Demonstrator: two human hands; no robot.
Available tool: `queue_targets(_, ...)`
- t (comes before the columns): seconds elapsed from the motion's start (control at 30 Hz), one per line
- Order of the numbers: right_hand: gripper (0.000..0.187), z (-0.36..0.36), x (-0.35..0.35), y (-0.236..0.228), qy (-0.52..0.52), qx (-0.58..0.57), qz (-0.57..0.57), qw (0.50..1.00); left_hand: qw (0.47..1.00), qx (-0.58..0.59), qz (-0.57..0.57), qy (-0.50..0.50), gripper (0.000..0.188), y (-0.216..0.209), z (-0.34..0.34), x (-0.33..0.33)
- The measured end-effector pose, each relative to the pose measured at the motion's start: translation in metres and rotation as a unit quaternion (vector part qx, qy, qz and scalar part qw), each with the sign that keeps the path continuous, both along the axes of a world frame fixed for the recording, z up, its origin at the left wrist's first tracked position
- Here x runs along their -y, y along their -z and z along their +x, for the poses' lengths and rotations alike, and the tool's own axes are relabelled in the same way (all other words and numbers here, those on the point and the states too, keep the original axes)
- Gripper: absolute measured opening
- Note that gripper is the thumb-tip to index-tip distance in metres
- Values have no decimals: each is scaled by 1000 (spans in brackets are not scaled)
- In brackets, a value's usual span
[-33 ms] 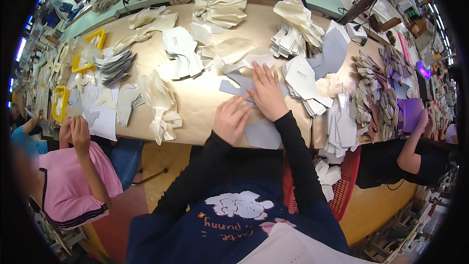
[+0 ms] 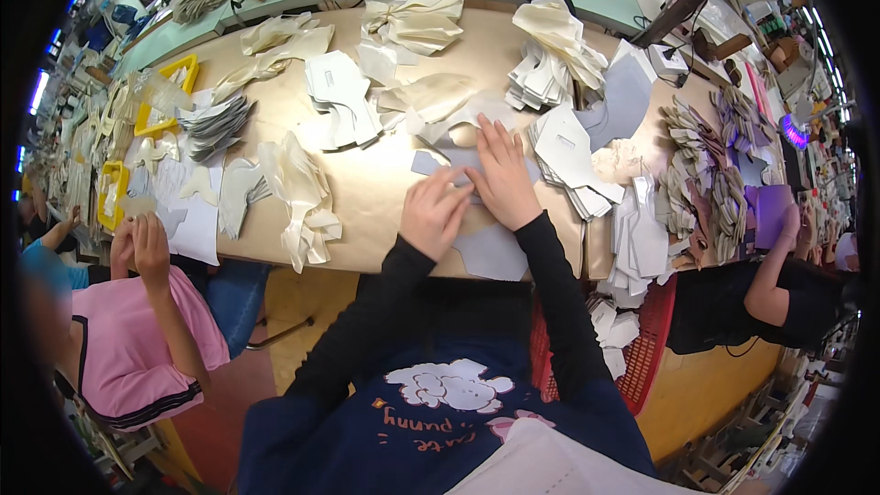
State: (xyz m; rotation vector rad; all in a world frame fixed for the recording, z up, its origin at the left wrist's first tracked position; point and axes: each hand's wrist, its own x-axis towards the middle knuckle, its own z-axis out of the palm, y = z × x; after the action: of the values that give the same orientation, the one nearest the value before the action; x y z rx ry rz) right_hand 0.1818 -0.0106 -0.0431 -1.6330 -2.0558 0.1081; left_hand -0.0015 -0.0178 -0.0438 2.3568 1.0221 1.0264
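On the brown table surface, my right hand (image 2: 502, 176) lies with its fingers stretched out over thin grey cut pieces (image 2: 425, 163). Close by on its left, my left hand (image 2: 434, 213) has bent fingers drawn together, their tips beside the right thumb. Whatever the left fingertips pinch is too small or hidden to make out. Both hands cover much of the grey pieces. Another grey piece (image 2: 492, 253) lies below my right hand at the table's front edge. Just beyond the fingers rests a cream, shiny sheet-like bundle (image 2: 433, 97).
White cut pieces (image 2: 561, 151) are stacked right of my hands, and another white stack (image 2: 339, 96) stands farther left. A cream bundle (image 2: 301, 197) lies at left. Yellow trays (image 2: 180, 82) and a red basket (image 2: 653, 339) flank the workspace. People sit at left (image 2: 137, 339) and right (image 2: 761, 298).
My left hand has shifted slightly upward over the grey pieces and hides more of them. A rounded gap now shows beside the right fingertips.
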Motion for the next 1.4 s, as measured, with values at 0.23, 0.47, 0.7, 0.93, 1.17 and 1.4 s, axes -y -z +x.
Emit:
queue_targets(0.23,48,18,19,-39,41,-70,95,992,999,-26,13,-44,19,-11,26,-68)
queue_targets(0.47,23,21,101,-48,-29,5,165,986,657,391,-615,191,68,-20,5,-5)
queue_targets(0.7,31,7,145,-41,-121,18,106,987,655,393,-630,141,54,-7,13,5)
queue_targets(0.93,26,5,153,-55,-64,-7,159,985,699,445,-559,41,60,-22,14,-38)
queue_targets(1.17,24,4,154,-48,33,-35,229,972,802,326,-494,83,105,-43,3,-24)
queue_targets(1.4,33,8,164,-55,-147,-25,74,986,714,286,-618,164,59,-34,0,25)
